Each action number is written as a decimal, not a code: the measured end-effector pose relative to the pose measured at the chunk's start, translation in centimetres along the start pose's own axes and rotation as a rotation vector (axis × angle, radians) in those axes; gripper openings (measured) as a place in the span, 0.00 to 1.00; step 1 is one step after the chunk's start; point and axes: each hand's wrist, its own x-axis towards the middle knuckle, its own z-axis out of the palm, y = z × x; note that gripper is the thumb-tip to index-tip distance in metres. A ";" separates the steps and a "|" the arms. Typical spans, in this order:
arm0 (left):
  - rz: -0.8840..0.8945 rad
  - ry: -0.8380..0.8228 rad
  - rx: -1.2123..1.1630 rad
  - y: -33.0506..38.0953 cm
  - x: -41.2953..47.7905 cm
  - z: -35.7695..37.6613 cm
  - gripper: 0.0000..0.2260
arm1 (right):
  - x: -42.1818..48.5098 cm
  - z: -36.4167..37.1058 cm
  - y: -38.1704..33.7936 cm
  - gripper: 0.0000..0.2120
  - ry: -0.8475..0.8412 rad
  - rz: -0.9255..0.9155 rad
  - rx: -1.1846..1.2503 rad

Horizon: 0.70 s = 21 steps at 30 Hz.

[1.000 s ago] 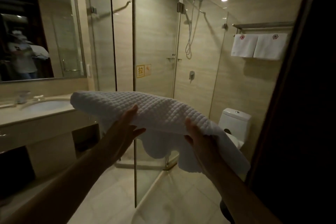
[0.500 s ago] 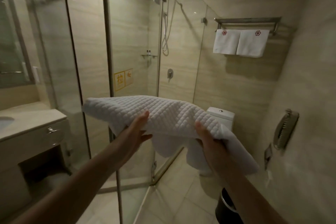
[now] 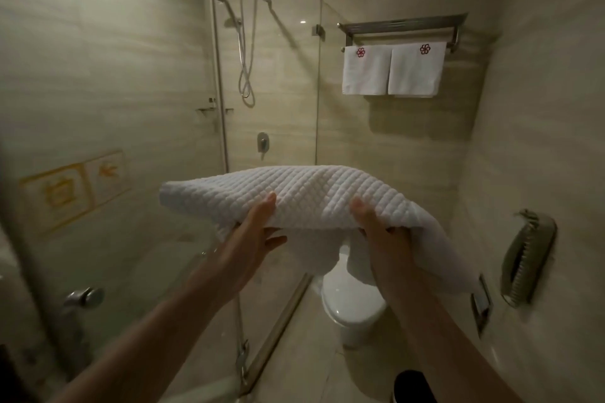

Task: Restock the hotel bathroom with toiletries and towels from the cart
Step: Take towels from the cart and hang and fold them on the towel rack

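white waffle towel [image 3: 304, 196], apparently folded, right end drooping

A folded white waffle towel [image 3: 294, 196] is held level by the left hand [image 3: 255, 239] and the right hand [image 3: 379, 234], thumbs laid on top, with a white toilet [image 3: 350, 301] seen below it and two small towels [image 3: 365, 72] hung from a wall rack [image 3: 402, 26] beyond.

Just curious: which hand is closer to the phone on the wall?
Right. The right hand holds the towel on the side nearer the wall phone; the left hand holds it beside the shower glass.
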 end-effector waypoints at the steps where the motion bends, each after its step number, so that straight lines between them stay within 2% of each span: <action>1: 0.005 -0.008 0.003 -0.6 2.1 0.3 0.21 | 2.0 -0.5 0.4 0.30 -0.003 -0.024 -0.013; 2: 0.005 -0.014 0.003 -1.2 4.2 0.6 0.22 | 3.9 -1.0 0.8 0.28 0.001 -0.043 -0.029; 5: -0.020 -0.007 -0.008 -2.7 10.2 1.4 0.33 | 9.9 -2.5 1.8 0.10 0.006 -0.098 -0.109; 6: -0.029 -0.008 -0.008 -3.2 12.0 1.5 0.35 | 11.7 -2.8 2.2 0.08 0.015 -0.116 -0.130; 9: -0.041 -0.005 0.036 -4.6 17.3 1.6 0.34 | 16.4 -3.6 3.4 0.08 0.031 -0.139 -0.189; 12: -0.050 -0.016 0.085 -5.9 23.1 1.8 0.39 | 20.7 -4.7 5.0 0.11 0.004 -0.154 -0.207; 15: -0.092 -0.054 0.091 -7.1 28.7 2.1 0.39 | 24.6 -5.9 6.9 0.11 0.012 -0.160 -0.246; 18: -0.098 -0.094 0.138 -8.5 34.4 2.1 0.42 | 29.6 -6.7 8.5 0.14 -0.055 -0.124 -0.231; 21: -0.097 -0.130 0.128 -9.7 40.8 2.2 0.32 | 35.5 -7.1 10.2 0.19 -0.105 -0.085 -0.198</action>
